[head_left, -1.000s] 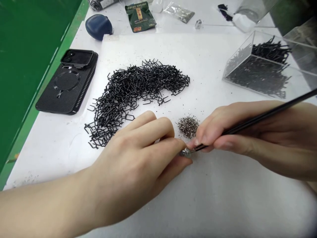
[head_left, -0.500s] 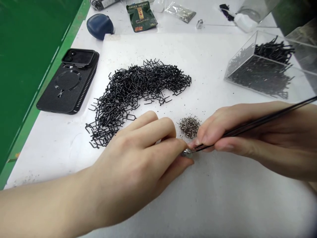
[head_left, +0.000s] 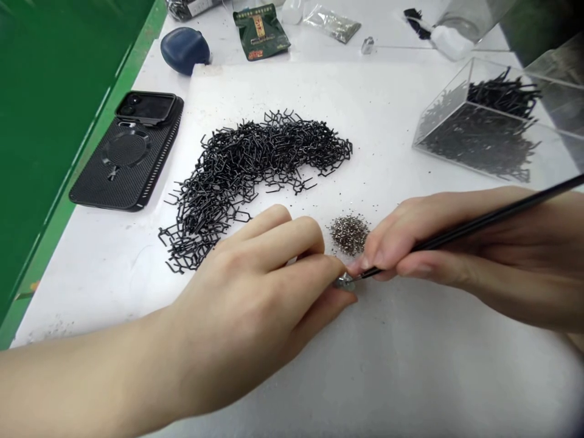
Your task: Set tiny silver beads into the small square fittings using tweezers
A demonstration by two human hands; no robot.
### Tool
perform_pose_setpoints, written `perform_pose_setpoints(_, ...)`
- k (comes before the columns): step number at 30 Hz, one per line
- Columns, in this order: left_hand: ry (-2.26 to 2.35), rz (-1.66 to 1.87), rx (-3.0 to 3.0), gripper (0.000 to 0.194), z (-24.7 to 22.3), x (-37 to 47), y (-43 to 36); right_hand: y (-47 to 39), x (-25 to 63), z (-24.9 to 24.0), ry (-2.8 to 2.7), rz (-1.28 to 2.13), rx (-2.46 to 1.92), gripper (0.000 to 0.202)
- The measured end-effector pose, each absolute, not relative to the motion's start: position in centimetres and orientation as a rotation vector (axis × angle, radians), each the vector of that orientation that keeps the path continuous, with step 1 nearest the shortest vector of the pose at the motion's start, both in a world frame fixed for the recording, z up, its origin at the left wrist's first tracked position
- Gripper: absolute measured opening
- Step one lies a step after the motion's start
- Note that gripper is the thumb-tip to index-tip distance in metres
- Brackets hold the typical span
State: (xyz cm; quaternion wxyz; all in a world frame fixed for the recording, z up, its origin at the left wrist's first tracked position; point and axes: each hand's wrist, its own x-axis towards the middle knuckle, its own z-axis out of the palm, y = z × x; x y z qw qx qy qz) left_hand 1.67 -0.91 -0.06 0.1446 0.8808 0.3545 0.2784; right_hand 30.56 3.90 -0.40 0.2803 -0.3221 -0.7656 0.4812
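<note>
My left hand [head_left: 255,286] is closed, pinching a small silvery metal piece [head_left: 345,281] between thumb and forefinger; most of it is hidden by the fingers. Black tweezers [head_left: 479,229] lie in my closed right hand [head_left: 438,255], with their arms pressed together. Their tips meet the silvery piece; whether they grip anything tiny there I cannot tell. Just behind the fingertips sits a small heap of tiny shiny metal bits [head_left: 349,234]. Beyond my left hand a curved pile of bent black wire-like pieces [head_left: 255,155] spreads over the white work surface [head_left: 387,371].
A black phone [head_left: 130,152] lies at the left, near a dark blue rounded object [head_left: 185,50]. At the right stands a clear box [head_left: 483,131] holding more black pieces. A green packet [head_left: 261,33], a clear bag [head_left: 332,23] and another small silvery piece [head_left: 367,45] are at the back.
The tweezers' arms, slightly apart before, have come together. Both hands stay in nearly the same place, and the silvery piece is still in my left fingers.
</note>
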Motion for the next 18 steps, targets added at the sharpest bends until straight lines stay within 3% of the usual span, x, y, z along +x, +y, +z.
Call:
perform_pose_setpoints(8,1.019,0.779,2.524,0.029,-0.1,1.5,-1.0,4.0,30.0,0.2,-2.084,1.290,-0.881,0.008)
perform_pose_setpoints(14,1.030,0.765,2.532,0.029,-0.5,1.3,-0.7,4.3,30.6,0.5,-2.072,1.003,-0.989,0.006)
perform_pose_setpoints(18,1.026,0.744,2.549,0.030,-0.4,1.0,-1.0,4.9,30.9,0.8,-2.175,0.999,-0.980,0.005)
